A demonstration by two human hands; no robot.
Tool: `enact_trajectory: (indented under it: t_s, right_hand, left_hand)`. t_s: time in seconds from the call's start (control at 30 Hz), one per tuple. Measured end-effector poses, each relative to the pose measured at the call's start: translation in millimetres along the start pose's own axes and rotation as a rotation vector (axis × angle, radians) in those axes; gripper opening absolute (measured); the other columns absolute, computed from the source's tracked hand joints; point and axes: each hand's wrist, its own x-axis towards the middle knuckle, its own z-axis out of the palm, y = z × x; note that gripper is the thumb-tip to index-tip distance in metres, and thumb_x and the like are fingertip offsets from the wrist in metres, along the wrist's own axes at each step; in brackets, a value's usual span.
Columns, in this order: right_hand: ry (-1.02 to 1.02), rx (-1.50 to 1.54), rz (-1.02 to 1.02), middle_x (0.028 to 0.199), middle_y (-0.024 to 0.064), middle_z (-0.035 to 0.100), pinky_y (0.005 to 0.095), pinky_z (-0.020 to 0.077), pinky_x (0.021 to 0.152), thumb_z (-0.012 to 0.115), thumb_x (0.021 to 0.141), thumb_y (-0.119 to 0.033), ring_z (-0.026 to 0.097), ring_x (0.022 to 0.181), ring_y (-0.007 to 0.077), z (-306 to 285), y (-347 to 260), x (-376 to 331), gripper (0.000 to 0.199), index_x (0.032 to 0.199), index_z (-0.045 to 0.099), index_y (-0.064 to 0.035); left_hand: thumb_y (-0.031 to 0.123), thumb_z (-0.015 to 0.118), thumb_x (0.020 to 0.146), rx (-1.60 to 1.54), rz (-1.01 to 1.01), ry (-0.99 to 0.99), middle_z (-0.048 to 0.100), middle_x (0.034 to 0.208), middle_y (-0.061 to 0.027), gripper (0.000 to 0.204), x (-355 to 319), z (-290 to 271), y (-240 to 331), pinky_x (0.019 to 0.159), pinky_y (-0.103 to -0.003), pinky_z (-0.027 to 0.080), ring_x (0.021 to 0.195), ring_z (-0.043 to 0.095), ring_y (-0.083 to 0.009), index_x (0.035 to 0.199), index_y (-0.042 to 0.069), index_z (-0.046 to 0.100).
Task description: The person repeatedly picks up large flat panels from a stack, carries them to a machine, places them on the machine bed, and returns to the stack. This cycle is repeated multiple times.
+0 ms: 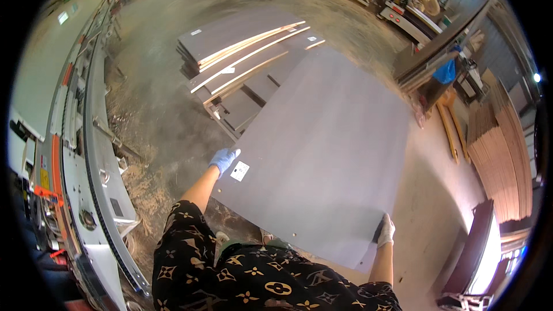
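Note:
I hold a large grey rectangular panel (328, 150) flat in front of me, above the floor. My left hand (223, 159), in a blue glove, grips its left edge close to a small white label (239, 171). My right hand (385, 231), in a white glove, grips the near right corner. The panel's far end reaches over a stack of similar grey panels (242, 57) with pale wood strips between the layers.
A long grey and white machine (86, 155) with orange parts runs along my left, sawdust at its foot. Stacked brown sheets (504, 155) stand at the right. A saw table (438, 46) and other machines sit at the back right on dusty concrete floor.

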Motion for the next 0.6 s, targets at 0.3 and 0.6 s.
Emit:
enact_trajectory:
  t_s: [0.3, 0.6]
  right_hand:
    - [0.115, 0.004, -0.033, 0.092, 0.0087, 0.062, 0.0333, 0.0499, 0.070, 0.052, 0.089, -0.031, 0.060, 0.078, 0.0210, -25, 17, -51, 0.037, 0.103, 0.058, 0.0026]
    - [-0.333, -0.075, 0.021, 0.106, 0.0060, 0.060, 0.0343, 0.0468, 0.080, 0.047, 0.089, -0.034, 0.057, 0.093, 0.0214, -28, 63, -71, 0.040, 0.113, 0.055, -0.0022]
  left_hand:
    - [0.052, 0.044, 0.087, 0.080, -0.088, 0.207, 0.060, 0.081, -0.0235, 0.056, -163, 6, -61, 0.067, -0.043, 0.043, 0.075, 0.056, -0.0380, 0.086, -0.002, 0.059]
    - [0.040, 0.044, 0.092, -0.063, -0.217, 0.621, 0.059, 0.085, -0.0195, 0.041, -433, -15, -92, 0.070, -0.039, 0.043, 0.076, 0.054, -0.0339, 0.091, 0.002, 0.059]
